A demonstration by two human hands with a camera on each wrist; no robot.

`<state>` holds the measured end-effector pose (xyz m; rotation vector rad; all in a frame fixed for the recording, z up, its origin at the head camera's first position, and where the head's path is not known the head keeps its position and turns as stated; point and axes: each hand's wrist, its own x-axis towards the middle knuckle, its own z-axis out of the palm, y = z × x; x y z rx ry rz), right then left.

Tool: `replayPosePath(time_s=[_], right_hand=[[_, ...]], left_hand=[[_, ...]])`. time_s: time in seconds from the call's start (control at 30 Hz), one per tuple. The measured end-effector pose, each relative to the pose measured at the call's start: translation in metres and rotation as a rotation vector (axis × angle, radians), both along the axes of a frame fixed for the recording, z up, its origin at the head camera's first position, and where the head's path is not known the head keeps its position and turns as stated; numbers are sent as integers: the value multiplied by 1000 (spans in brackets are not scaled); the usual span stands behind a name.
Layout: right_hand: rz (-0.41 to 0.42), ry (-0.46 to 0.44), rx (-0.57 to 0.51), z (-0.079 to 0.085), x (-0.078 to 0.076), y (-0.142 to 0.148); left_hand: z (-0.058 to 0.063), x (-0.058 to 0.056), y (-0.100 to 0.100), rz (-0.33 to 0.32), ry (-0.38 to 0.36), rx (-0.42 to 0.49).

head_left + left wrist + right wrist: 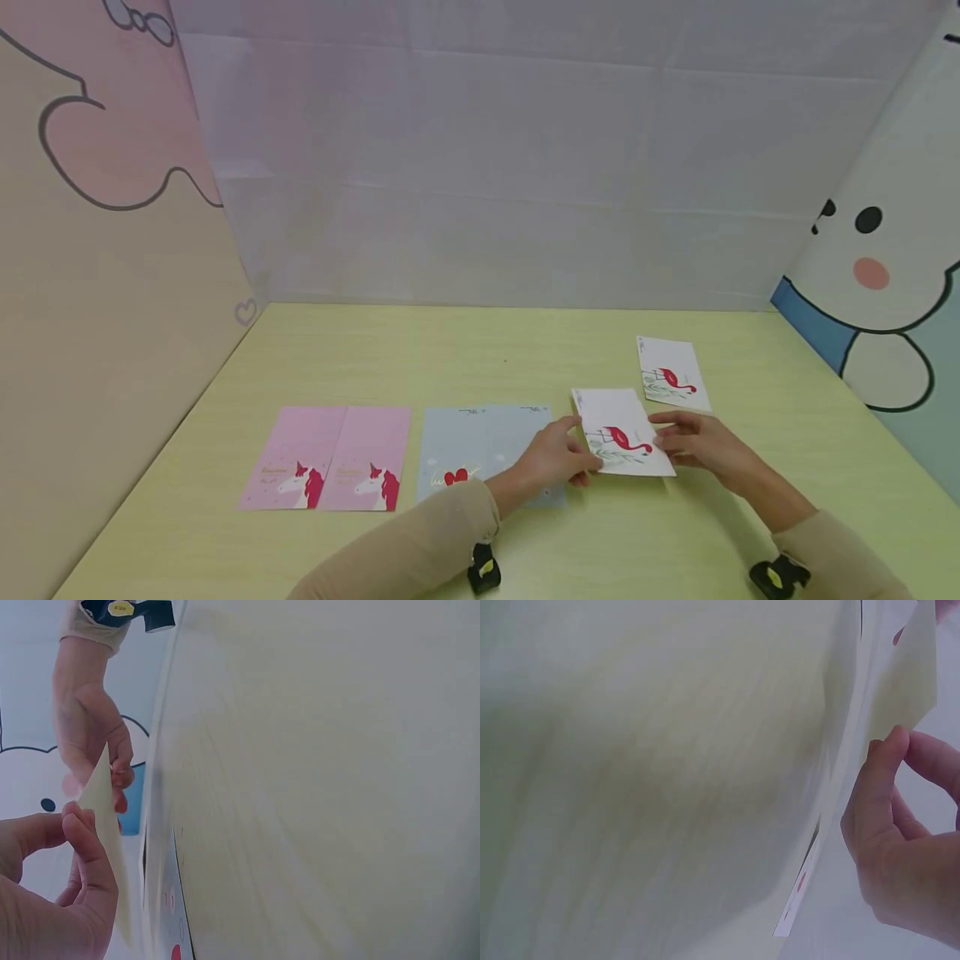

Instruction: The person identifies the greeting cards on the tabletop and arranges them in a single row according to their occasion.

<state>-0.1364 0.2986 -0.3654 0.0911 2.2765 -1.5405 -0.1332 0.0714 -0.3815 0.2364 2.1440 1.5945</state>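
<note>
A white card with a red flamingo and green leaves [617, 412] is held above the table between both hands. My left hand [553, 454] pinches its left edge between thumb and fingers. On the opposite edge, my right hand [705, 446] grips it the same way. Seen from the left wrist, the card [105, 810] is tilted and shows its plain underside. Behind the right hand a second flamingo card [667, 354] lies flat. Two light blue cards [457, 433] with a red heart design lie side by side, partly hidden by the left forearm.
Two pink unicorn cards [300, 442] lie side by side at the left of the pale yellow-green table [420, 350]. A white sheet [480, 167] hangs behind the table. Printed cartoon panels [112, 292] stand along both sides.
</note>
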Motion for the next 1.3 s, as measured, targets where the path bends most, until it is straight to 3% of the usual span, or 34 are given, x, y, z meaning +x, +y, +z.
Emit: replayPosePath(time_s=[0.5, 0.83, 1.3], right_hand=[[8, -47, 59, -10, 6, -1], [22, -48, 103, -10, 7, -6], [36, -38, 110, -13, 7, -11]], left_hand=[[-1, 8, -3, -60, -11, -29], [-4, 8, -10, -122, 26, -80], [-2, 9, -16, -142, 2, -91]])
